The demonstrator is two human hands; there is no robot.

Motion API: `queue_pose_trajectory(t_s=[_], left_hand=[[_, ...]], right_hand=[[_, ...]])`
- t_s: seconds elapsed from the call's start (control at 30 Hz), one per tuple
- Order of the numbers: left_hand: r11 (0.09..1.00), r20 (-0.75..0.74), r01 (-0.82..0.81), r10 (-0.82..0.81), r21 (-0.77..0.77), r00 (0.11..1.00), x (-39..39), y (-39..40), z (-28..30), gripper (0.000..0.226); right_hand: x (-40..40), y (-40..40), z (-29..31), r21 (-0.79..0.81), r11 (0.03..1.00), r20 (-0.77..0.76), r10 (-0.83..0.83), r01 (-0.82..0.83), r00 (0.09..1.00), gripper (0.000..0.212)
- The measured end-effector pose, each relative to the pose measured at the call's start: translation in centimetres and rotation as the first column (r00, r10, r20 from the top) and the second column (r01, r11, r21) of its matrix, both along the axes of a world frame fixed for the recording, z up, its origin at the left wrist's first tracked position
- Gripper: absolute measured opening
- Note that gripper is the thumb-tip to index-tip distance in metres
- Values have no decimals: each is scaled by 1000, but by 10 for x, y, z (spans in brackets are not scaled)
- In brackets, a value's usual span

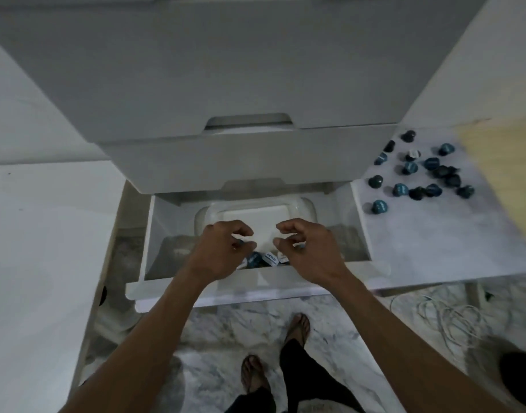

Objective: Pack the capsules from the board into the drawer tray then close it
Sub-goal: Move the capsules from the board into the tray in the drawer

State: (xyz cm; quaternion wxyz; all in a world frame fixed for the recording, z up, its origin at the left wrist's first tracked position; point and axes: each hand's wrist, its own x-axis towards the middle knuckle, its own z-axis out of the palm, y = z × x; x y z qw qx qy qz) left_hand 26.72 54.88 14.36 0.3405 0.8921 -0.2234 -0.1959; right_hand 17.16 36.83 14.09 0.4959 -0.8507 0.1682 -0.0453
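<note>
The bottom drawer (226, 289) of a white cabinet stands pulled out. Inside it lies a clear plastic tray (307, 210). A few blue capsules (263, 259) lie at the tray's near end. My left hand (223, 248) and my right hand (309, 248) hover side by side over those capsules, fingers curled and apart. Neither hand visibly holds a capsule. Several more blue and dark capsules (416, 171) lie scattered on a white board (434, 242) to the right of the drawer.
Two closed drawers (226, 162) sit above the open one. A white surface (41, 248) lies on the left. A wooden panel (506, 174) borders the board at the right. Cables (452, 320) lie on the marble floor near my feet (297, 326).
</note>
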Motion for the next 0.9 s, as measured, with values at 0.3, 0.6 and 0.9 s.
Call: queue_pose_trajectory(t_s=[0.3, 0.6, 0.9], left_hand=[[971, 67, 211, -204, -114, 977, -51, -116, 27, 15], [957, 57, 251, -245, -148, 968, -97, -285, 28, 15], [996, 81, 8, -1, -91, 997, -103, -398, -12, 26]], right_hand=[[-87, -90, 31, -7, 955, 54, -297, 298, 953, 20], [-156, -255, 24, -44, 890, 13, -453, 453, 891, 22], [-131, -400, 10, -108, 916, -26, -392, 387, 920, 23]])
